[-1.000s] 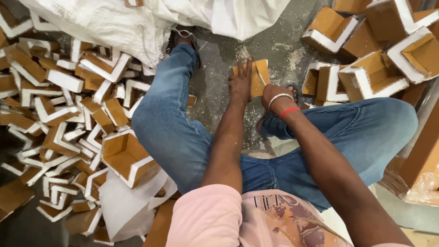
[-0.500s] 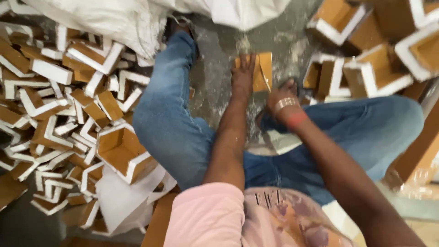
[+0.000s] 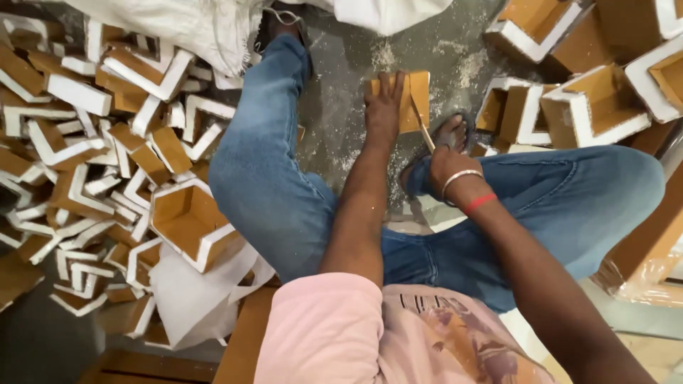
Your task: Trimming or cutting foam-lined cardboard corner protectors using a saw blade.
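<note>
My left hand (image 3: pixel 384 107) lies flat, fingers spread, on a small tan wooden board (image 3: pixel 414 99) that rests on the grey dusty floor between my legs. My right hand (image 3: pixel 445 165), with a silver bangle and a red band on the wrist, is closed around a thin light-coloured stick-like tool (image 3: pixel 424 126) whose tip runs across the board's face. What kind of tool it is I cannot tell. My jeans-clad legs frame the board on both sides.
A heap of white-edged brown wooden corner pieces (image 3: pixel 92 142) covers the floor at left, with an open hexagonal frame (image 3: pixel 191 222) beside my left knee. Similar box-like frames (image 3: pixel 590 99) pile up at the upper right. A white sack (image 3: pixel 171 28) lies at the top. Sawdust is scattered on the floor (image 3: pixel 341 135).
My right hand has pulled back toward me along the board with the thin tool. The left hand stays pressed on the board. The camera view has shifted slightly.
</note>
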